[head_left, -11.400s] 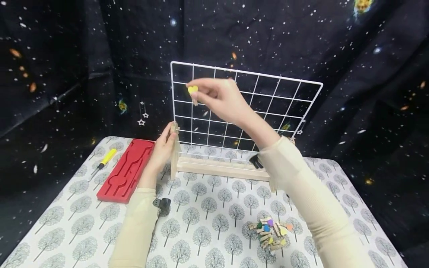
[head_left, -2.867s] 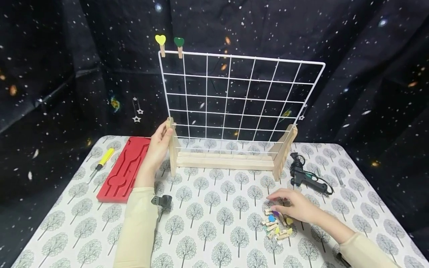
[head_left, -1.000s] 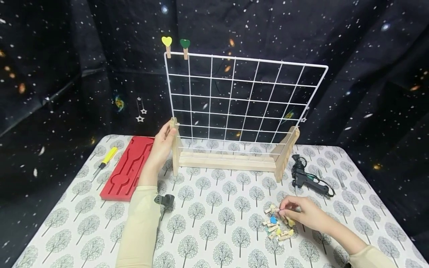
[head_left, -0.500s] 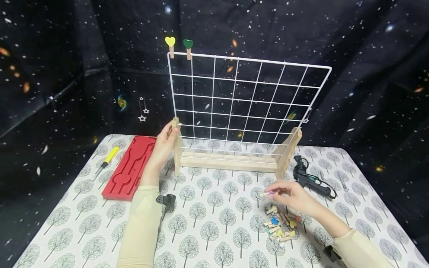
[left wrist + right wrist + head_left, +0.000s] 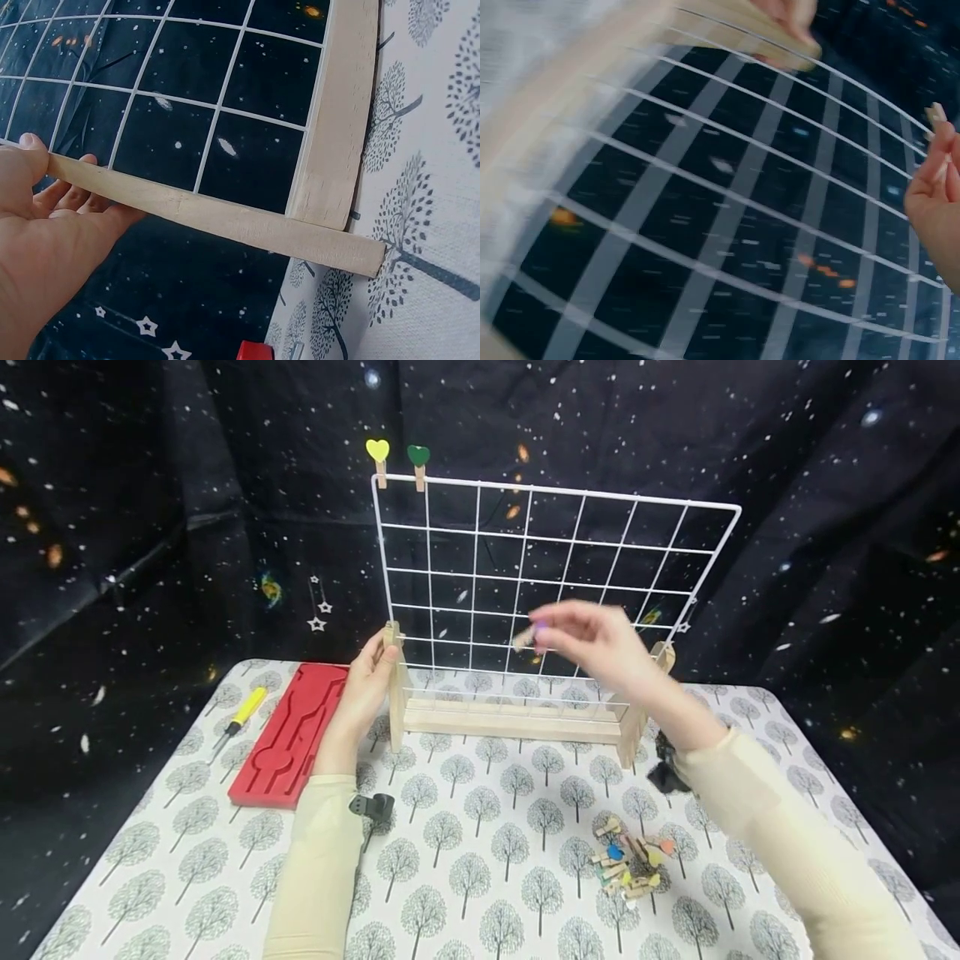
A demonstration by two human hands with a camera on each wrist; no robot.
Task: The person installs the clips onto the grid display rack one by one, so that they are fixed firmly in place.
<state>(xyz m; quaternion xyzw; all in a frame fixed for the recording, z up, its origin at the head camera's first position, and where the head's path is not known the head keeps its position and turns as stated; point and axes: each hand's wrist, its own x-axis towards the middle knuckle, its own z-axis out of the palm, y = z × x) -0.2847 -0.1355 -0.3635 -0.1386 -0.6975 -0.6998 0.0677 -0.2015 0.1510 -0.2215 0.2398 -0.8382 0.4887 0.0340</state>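
My left hand (image 5: pixel 364 681) grips the top of the left wooden upright (image 5: pixel 396 693) of a stand; the left wrist view shows its thumb and fingers around the wood. A white wire grid (image 5: pixel 555 535) leans back in this stand. My right hand (image 5: pixel 592 639) pinches a small wooden clothespin (image 5: pixel 523 638) with a purple heart, in front of the grid's lower middle. On the grid's top rail, at the left corner, sit a clothespin with a yellow heart (image 5: pixel 378 450) and one with a green heart (image 5: pixel 418 456).
A pile of heart clothespins (image 5: pixel 630 864) lies at the front right of the table. Left of the stand are a red moulded tray (image 5: pixel 288 735) and a yellow-handled screwdriver (image 5: pixel 243 710). A black glue gun (image 5: pixel 665 768) is mostly hidden behind my right forearm.
My right hand has lifted the purple-heart clothespin from the pile and moved up and left to the grid. Earlier, the yellow and green clothespins came onto the top rail. The left hand keeps its grip.
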